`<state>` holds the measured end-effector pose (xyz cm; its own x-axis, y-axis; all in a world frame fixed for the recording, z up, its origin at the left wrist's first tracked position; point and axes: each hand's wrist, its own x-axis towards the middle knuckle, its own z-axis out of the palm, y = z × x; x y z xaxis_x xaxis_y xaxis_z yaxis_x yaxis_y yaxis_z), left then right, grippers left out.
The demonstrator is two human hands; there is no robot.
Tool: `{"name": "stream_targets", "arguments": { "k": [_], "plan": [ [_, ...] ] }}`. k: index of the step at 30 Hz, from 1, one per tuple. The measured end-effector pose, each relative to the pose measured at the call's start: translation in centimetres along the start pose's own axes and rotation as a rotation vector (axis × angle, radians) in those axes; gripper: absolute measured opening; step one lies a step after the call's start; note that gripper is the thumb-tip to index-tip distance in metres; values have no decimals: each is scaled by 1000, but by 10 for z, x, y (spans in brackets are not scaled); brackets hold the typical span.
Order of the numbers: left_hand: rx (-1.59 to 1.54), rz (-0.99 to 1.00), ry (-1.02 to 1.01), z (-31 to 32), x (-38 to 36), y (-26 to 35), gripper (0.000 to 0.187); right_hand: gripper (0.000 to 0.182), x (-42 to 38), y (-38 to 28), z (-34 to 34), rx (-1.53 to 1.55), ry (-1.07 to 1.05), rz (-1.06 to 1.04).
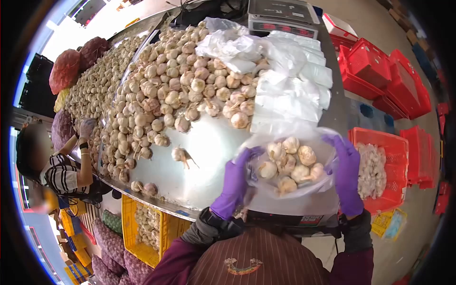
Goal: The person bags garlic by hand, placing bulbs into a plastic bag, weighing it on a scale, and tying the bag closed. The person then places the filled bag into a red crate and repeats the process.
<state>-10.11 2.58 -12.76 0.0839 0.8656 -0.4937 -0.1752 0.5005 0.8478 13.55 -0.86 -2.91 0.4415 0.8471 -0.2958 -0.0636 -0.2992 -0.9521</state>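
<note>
Both hands wear purple gloves and grip the rim of a clear plastic bag [266, 186], holding its mouth wide. My left hand [233, 183] is closed on the left edge, my right hand [347, 175] on the right edge. Inside the bag lie several garlic bulbs [300, 173]. Under the bag is a scale [285, 218], mostly hidden by it. Just beyond, a stack of flat plastic bags [289, 102] lies on the metal table [190, 187], beside a large heap of loose garlic [156, 90]. One single bulb [179, 155] sits apart, left of my left hand.
Another scale [283, 21] stands at the far end. To the right, a red crate [402, 178] holds bagged garlic, near more red crates [368, 64]. A co-worker [66, 166] reaches into garlic at the left. Below the table edge are a yellow crate [128, 223] and mesh sacks [107, 242].
</note>
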Motion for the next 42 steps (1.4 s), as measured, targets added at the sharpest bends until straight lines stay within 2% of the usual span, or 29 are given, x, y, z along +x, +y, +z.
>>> {"name": "stream_targets", "arguments": {
  "k": [1, 2, 3, 4, 6, 7, 9, 11, 13, 15, 16, 17, 19, 21, 23, 24, 25, 27, 28, 29, 30, 31, 32, 33, 35, 37, 39, 41, 42],
  "plan": [
    [-28, 50, 102, -10, 8, 7, 50, 28, 5, 12, -8, 3, 4, -3],
    [-42, 288, 223, -17, 30, 7, 36, 27, 8, 24, -23, 10, 2, 27],
    [245, 400, 311, -27, 64, 5, 35, 27, 6, 33, -36, 19, 2, 65],
    [712, 622, 359, -34, 97, 1, 48, 27, 6, 33, -38, 39, 37, 13],
    [1159, 693, 190, -39, 157, -2, 77, 27, 11, 39, -47, 39, 46, 44],
    [1334, 567, 183, -29, 171, 6, 81, 28, 14, 43, -51, 26, 37, 71],
    [1245, 460, 66, -16, 177, 27, 76, 28, 13, 44, -56, -7, 86, -20],
    [1258, 539, 52, -26, 185, 25, 73, 27, 6, 37, -72, -28, 40, -9],
    [1177, 520, 170, -43, 178, 36, 73, 25, 7, 40, -88, -28, 71, -7],
    [772, 650, 152, -8, 104, 70, 67, 22, 6, 55, -97, -178, 49, -187],
    [732, 719, 15, 13, 63, 81, 65, 22, 1, 55, -93, -167, 68, -156],
    [679, 773, -113, 38, 24, 86, 63, 20, 0, 47, -83, -214, 94, -243],
    [1007, 1170, -522, 97, -32, 85, 60, 19, 4, 39, -66, -279, 99, -324],
    [1313, 986, -940, 117, -36, 45, 56, 18, 3, 35, -59, -389, 167, -580],
    [1279, 949, -975, 105, -39, 50, 54, 23, -9, 23, -76, -348, 190, -434],
    [1245, 923, -873, 89, -42, 63, 54, 26, -20, 13, -90, -247, 177, -302],
    [1208, 891, -777, 69, -45, 76, 55, 28, -31, 18, -115, -233, 233, -337],
    [1075, 838, -313, 17, -62, 97, 53, 30, -51, 26, -134, -226, 282, -361],
    [1071, 827, -306, 17, -68, 94, 53, 34, -60, 27, -134, -63, 460, -407],
    [957, 778, -33, 20, -75, 89, 57, 40, -65, 24, -130, 104, 632, -449],
    [841, 711, 239, 22, -83, 81, 61, 55, -68, 32, -98, -32, 576, -594],
    [855, 609, 213, 26, -72, 58, 70, 61, -66, 40, -82, -203, 507, -636],
    [782, 375, 161, 37, -68, 38, 78, 67, -64, 49, -67, -365, 441, -689],
    [778, 364, 36, 31, -47, 16, 65, 59, -46, 62, -75, -605, 353, -521],
    [418, -28, -255, 13, -40, 29, 34, 46, -14, 77, -99, -1072, 182, -202],
    [443, 152, -91, 18, -73, 76, 11, 32, -28, 22, -134, -764, 171, -93],
    [421, 268, -106, 9, -88, 120, 9, 26, -38, -17, -157, -415, -69, -173],
    [462, 362, -119, 19, -104, 154, 5, 23, -63, -55, -131, 220, -237, -167],
    [551, 548, -73, 32, -110, 158, 4, 23, -60, -47, -118, 110, -236, -379]
  ]
}}
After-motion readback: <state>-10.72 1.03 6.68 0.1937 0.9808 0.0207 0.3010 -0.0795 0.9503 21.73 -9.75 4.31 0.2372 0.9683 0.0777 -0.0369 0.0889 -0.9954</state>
